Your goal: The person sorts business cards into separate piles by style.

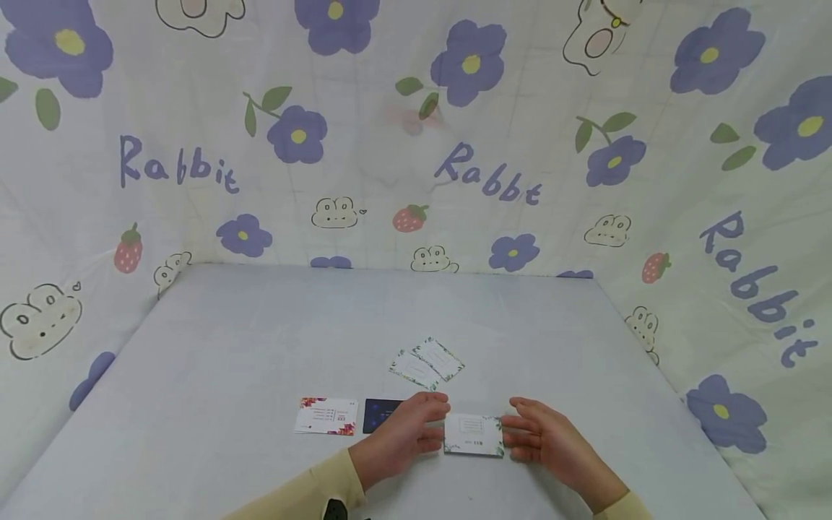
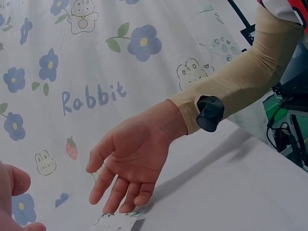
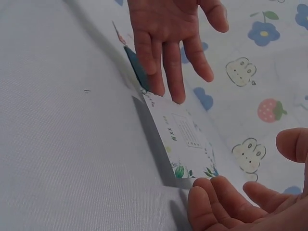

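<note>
A small stack of white cards with green leaf corners (image 1: 473,436) lies on the table between both hands. My left hand (image 1: 406,433) is at its left side, fingers extended and fingertips at the stack's edge. On the opposite side, my right hand (image 1: 552,442) has its fingers extended with the tips at the right edge. The right wrist view shows the stack's printed top card (image 3: 180,137), with fingertips of the left hand (image 3: 166,38) at the far end and the right hand (image 3: 260,207) at the near end. Neither hand curls round the cards.
Dark blue cards (image 1: 380,416) lie left of the stack, partly hidden by my left hand. Further left are white cards with red-orange flowers (image 1: 325,417). Two overlapping leaf-bordered cards (image 1: 425,363) lie farther back on the pale table (image 1: 260,325). A printed curtain (image 1: 364,159) surrounds it.
</note>
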A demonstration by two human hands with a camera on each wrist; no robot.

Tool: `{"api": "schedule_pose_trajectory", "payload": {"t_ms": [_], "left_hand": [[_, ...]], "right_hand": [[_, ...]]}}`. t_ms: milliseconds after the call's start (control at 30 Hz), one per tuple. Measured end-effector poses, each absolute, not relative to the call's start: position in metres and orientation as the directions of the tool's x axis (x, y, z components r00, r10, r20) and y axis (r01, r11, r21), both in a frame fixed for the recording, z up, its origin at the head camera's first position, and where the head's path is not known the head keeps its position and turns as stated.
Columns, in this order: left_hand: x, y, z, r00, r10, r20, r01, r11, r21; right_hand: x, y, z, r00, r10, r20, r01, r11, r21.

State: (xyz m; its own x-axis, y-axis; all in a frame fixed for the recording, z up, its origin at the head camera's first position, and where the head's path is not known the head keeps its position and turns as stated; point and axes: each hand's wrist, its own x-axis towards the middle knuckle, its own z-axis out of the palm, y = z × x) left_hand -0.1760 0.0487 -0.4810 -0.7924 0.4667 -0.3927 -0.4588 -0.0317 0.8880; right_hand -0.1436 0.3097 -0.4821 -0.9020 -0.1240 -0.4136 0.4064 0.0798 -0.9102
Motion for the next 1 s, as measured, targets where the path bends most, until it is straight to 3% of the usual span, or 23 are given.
{"api": "schedule_pose_trajectory", "payload": {"t_ms": [633, 1000], "left_hand": [[-0.201, 0.042, -0.476, -0.818, 0.456, -0.350, -0.395, -0.004, 0.919], [-0.211, 0.046, -0.483, -0.817, 0.428, -0.386, -0.438, -0.025, 0.899]], "right_hand": [[-0.172, 0.295, -0.478, -0.914, -0.083, -0.396, 0.386, 0.118, -0.915], [-0.180, 0.293, -0.478, -0.923, -0.073, -0.379, 0.366, 0.143, -0.920]]}}
